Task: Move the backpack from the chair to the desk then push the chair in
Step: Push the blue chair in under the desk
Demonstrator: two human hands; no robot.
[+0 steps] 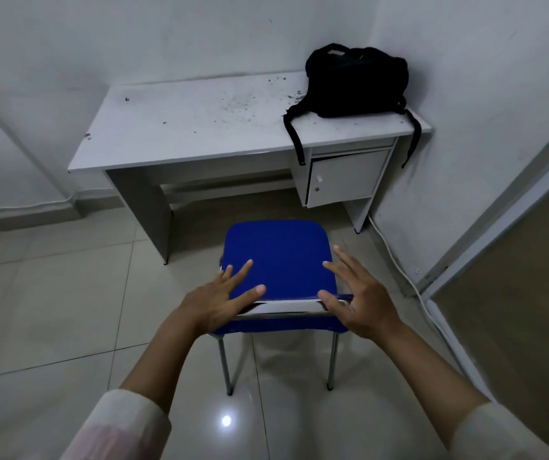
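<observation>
Head camera view, looking forward and down into a pale room corner with a glossy tiled floor point(51, 293). At far left a white wall meets the floor along a low skirting. Moving right, a white rectangular laminate desk point(200, 127) stands against the wall, its top dotted with dark specks and chips. Below the desk's right end is a small cupboard door point(346, 177) with a round knob.

In front of the desk, standing clear of it on the tiles, is a blue fabric-covered chair with thin metal legs point(279, 257), its backrest nearest the camera. The person's left hand point(220, 300) reaches out from a pale sleeve, fingers spread and flat, lying over the left end of the backrest top without curling around it. The right hand point(362, 300) is likewise splayed wide over the right end; whether its palm touches the chair cannot be told.

Further right, a soft black fabric backpack point(356, 81) sits on the desk's back right corner, two straps hanging over the edges. A white cable point(399, 263) runs along the right wall.
</observation>
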